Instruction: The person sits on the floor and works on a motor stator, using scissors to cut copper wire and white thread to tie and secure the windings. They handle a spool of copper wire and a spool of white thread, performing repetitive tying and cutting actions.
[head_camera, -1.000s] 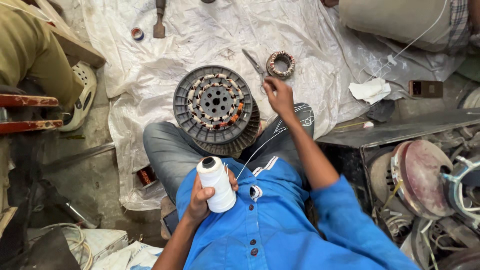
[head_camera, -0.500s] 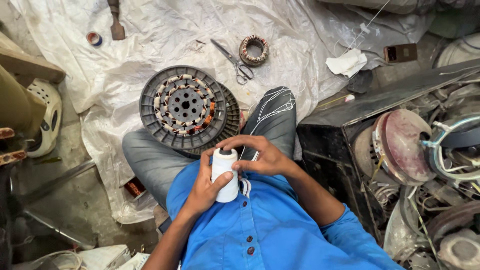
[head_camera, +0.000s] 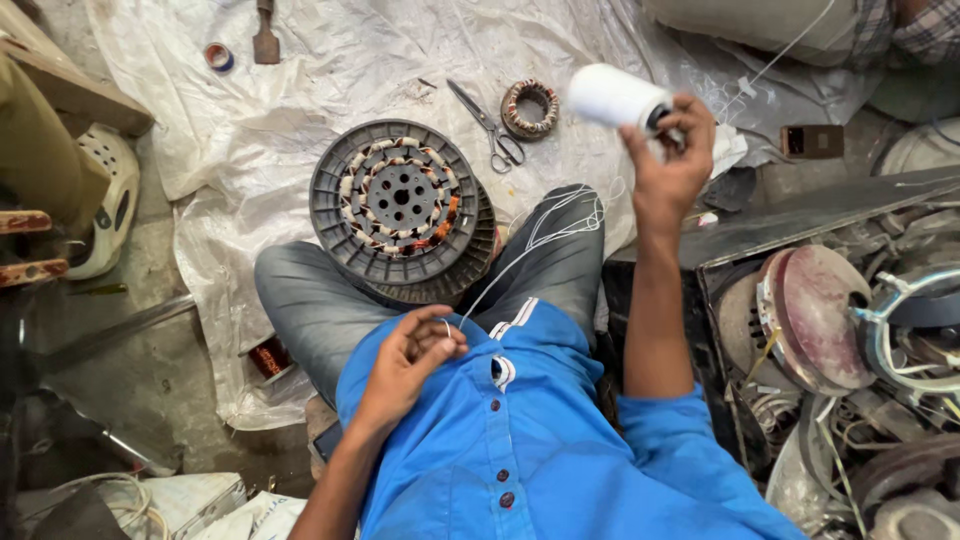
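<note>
On the white sheet (head_camera: 300, 190) before me sit a round wound stator (head_camera: 400, 205), with scissors (head_camera: 487, 128) and a small copper coil ring (head_camera: 529, 108) at one o'clock from it, a tape roll (head_camera: 218, 57) and a scraper (head_camera: 265, 38) at eleven, and motor scrap (head_camera: 830, 330) at three.

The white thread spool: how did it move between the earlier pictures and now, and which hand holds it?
The white thread spool went from the left hand, near the chest, to the right hand, which has lifted it up and away over the sheet. The left hand let go of it and now pinches the thread near the shirt. The round motor stator, scissors and small coil ring stayed put.
</note>
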